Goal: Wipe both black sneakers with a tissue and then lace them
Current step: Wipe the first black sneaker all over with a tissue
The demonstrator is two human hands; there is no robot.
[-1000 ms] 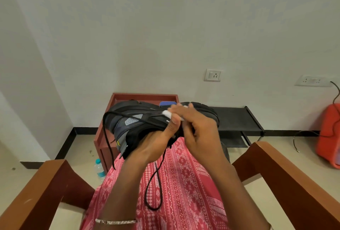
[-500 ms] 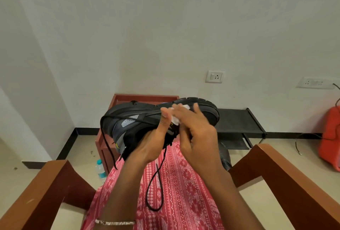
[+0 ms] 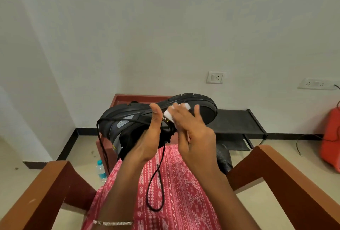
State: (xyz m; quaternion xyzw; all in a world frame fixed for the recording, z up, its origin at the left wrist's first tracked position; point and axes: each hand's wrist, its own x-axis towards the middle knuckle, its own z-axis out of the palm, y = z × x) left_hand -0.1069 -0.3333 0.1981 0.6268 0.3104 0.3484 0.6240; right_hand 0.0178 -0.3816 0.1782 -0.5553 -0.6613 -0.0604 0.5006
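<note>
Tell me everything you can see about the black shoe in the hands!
The sneaker is black with a grey perforated panel, yellow trim and a thick treaded sole. It is held above the lap, on its side, sole towards the wall, toe rightward. The left hand grips it from below. The right hand presses a white tissue against it. Its lace hangs loose over the lap.

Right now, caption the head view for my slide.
Left hand grips a black sneaker while the right hand presses a white tissue against its side.
</note>
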